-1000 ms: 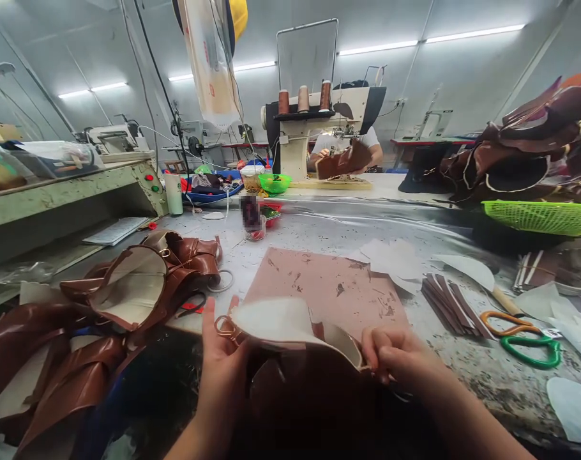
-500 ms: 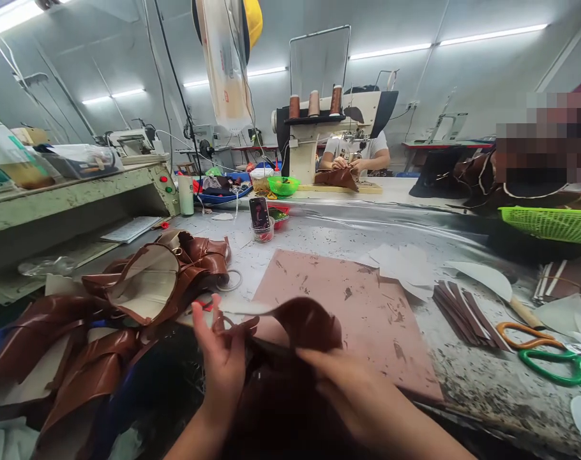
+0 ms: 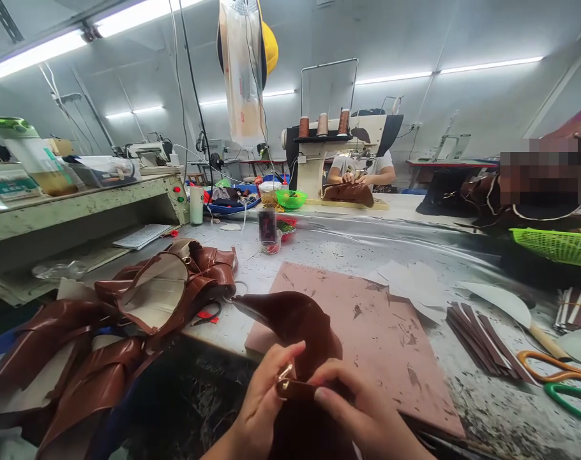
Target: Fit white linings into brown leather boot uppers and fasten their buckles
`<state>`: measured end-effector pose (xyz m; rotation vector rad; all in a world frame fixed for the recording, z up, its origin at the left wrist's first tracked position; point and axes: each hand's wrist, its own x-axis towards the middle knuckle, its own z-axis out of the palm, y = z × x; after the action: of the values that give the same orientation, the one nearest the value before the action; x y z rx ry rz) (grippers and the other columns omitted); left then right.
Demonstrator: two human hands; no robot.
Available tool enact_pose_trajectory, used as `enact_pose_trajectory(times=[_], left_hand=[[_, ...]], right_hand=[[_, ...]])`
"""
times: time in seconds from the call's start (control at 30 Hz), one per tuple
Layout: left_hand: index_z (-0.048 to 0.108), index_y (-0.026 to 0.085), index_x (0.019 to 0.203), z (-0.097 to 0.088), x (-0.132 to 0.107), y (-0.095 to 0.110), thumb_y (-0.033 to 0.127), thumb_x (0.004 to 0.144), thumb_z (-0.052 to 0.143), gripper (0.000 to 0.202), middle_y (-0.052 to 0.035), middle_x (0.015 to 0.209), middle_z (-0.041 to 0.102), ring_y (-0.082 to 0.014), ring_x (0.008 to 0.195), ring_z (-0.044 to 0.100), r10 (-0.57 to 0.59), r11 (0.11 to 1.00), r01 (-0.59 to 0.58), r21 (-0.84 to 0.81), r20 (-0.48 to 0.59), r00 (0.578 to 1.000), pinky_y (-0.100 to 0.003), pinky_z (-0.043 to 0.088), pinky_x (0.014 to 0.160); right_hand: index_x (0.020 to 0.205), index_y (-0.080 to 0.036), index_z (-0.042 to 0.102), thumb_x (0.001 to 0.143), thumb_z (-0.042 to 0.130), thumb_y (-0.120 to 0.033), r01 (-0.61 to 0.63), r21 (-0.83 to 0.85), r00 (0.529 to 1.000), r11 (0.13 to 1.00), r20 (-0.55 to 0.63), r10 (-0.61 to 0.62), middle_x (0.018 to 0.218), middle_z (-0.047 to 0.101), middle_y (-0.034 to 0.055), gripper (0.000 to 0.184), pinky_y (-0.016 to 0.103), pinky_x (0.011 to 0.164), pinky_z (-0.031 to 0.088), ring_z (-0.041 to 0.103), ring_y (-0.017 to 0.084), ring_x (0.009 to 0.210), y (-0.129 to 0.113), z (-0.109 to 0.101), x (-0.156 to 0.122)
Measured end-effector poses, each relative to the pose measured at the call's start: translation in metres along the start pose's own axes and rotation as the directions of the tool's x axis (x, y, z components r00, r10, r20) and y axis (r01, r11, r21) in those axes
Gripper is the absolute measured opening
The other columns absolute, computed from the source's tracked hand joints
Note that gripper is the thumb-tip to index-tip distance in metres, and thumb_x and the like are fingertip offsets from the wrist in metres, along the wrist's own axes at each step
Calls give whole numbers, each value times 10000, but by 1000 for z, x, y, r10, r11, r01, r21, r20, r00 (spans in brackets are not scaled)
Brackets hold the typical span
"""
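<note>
A brown leather piece (image 3: 295, 316) lies partly over the pink cutting board and hangs down toward me. My left hand (image 3: 264, 390) is closed, its thumb and fingers around a gold-coloured metal buckle (image 3: 284, 377) at the end of a narrow brown strap (image 3: 301, 390). Close beside it, my right hand (image 3: 355, 406) pinches the strap between thumb and fingers. Dark shadow hides the lower part of the leather.
Brown leather bags (image 3: 156, 294) are heaped at the left. The pink board (image 3: 367, 338) covers the table's middle. Dark strips (image 3: 482, 338), orange-handled scissors (image 3: 549, 367) and a green handle (image 3: 571, 399) lie right. Beyond, a person works at a sewing machine (image 3: 304, 166).
My left hand has come down and right from its raised, spread position and closed on the buckle. My right hand has moved lower, onto the strap. The camera view has shifted slightly.
</note>
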<state>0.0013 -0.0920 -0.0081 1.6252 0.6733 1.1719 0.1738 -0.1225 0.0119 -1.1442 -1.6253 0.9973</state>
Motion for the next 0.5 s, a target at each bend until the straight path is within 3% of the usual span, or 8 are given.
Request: enact_pose_trajectory(times=[0.1, 0.2, 0.33, 0.5], left_hand=[[503, 287, 1260, 2, -3, -1, 450, 906, 333, 425, -26, 870, 432, -144, 769, 433, -68, 988, 76, -132, 63, 996, -249, 402, 686], [425, 331, 1311, 0, -4, 0, 397, 916, 362, 406, -16, 862, 413, -137, 763, 406, -39, 996, 48, -75, 111, 993, -254, 382, 722], [388, 333, 1333, -2, -2, 3, 400, 922, 351, 418, -19, 847, 429, -142, 754, 419, 5, 999, -11, 33, 156, 988, -278, 392, 750], [455, 316, 1289, -1, 3, 6, 360, 895, 438, 396, -24, 845, 491, -145, 777, 496, 17, 978, -78, 192, 299, 954, -262, 439, 730]], right_hand=[[795, -207, 615, 833, 509, -307, 22, -44, 989, 999, -146, -28, 759, 661, 24, 151, 268, 667, 484, 620, 169, 716, 14, 4, -3], [801, -214, 618, 835, 511, -297, 70, -72, 971, 995, -224, -85, 751, 652, 24, 140, 259, 652, 477, 613, 163, 706, 20, 7, -5], [783, -216, 606, 837, 514, -274, 99, -45, 971, 994, -212, -106, 712, 622, 9, 122, 252, 624, 461, 593, 145, 661, 18, 11, -8], [820, -225, 573, 850, 486, -229, 232, 48, 962, 972, -161, -222, 769, 576, 9, 92, 238, 640, 477, 582, 134, 703, 15, 15, -10]])
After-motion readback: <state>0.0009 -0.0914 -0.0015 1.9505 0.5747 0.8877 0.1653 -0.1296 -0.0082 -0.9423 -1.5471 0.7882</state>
